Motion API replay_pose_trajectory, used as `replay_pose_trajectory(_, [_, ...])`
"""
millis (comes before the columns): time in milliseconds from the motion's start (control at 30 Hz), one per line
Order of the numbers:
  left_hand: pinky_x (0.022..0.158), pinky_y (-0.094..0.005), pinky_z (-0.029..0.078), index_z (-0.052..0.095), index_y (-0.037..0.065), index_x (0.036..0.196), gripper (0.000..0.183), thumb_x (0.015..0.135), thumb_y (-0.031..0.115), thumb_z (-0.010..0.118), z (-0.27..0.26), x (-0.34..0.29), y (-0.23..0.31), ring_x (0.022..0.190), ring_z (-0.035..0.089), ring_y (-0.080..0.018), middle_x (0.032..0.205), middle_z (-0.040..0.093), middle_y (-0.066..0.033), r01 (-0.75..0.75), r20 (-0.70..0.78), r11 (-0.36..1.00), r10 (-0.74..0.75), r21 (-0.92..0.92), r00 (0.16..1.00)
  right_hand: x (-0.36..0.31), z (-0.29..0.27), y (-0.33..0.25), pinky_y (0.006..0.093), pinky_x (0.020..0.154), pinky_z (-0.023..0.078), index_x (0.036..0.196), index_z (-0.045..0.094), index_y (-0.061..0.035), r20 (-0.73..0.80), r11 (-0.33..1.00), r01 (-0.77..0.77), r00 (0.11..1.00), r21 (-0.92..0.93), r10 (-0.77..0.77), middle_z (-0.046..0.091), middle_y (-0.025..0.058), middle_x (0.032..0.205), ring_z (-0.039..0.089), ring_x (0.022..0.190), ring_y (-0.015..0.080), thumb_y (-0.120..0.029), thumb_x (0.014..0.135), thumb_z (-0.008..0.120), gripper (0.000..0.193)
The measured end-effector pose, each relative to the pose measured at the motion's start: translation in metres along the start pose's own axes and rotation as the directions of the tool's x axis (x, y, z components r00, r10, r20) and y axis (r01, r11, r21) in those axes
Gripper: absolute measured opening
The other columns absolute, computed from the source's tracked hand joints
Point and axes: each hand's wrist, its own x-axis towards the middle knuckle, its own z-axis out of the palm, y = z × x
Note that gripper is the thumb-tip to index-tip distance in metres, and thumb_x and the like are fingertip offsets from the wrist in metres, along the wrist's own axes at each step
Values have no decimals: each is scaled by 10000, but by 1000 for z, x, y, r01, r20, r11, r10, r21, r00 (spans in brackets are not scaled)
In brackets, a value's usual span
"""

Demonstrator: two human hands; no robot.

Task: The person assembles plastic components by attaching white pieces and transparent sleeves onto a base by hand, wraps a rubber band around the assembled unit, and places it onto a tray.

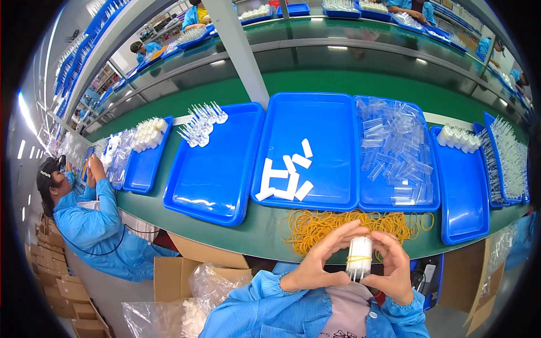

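At the near edge of the counter (265, 225), the left hand (320, 262) and right hand (395, 271) held a white cylindrical bundle (361, 248) between them, each grip pinching one side of it. A yellow rubber band (358, 258) circled the bundle. Loose yellow rubber bands (307, 226) lay heaped along that edge, nearer than the blue tray (313, 124) of white pieces (293, 183).

Bright ceiling lts (26, 114), glare on blue tray (208, 174), edges v. warped w/ blk corners.
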Motion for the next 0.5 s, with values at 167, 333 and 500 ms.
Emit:
replay_pose_trajectory(167, [1071, -383, 331, 265, 13, 1422, 908, 725, 247, 798, -6, -5, 3, 1276, 425, -243, 1369, 436, -161, 73, -7, 996, -72, 54, 997, 1, 1, 1, 361, 1008, 407, 1290, 451, 34, 30, 994, 28, 999, -105, -25, 426, 140, 1263, 483, 1175, 249, -184, 599, 873, 839])
replay_pose_trajectory(333, [1068, -385, 338, 334, -8, 1375, 867, 672, 130, 822, -1, -8, -1, 1249, 457, -265, 1346, 460, -191, 49, -134, 988, -70, -149, 989, 1, 3, 1, 365, 996, 420, 1289, 465, 23, -2, 976, 39, 999, -216, -40, 431, 137, 1248, 490, 1164, 252, -203, 598, 876, 835])
replay_pose_trajectory(500, [1041, -362, 363, 338, 16, 1394, 862, 708, 242, 810, -6, -8, -9, 1215, 486, -223, 1339, 484, -147, -16, -120, 999, 20, 32, 993, 2, 4, 4, 374, 1018, 405, 1286, 460, 34, 13, 990, 23, 1000, -141, -21, 411, 140, 1254, 481, 1177, 258, -194, 609, 870, 824])
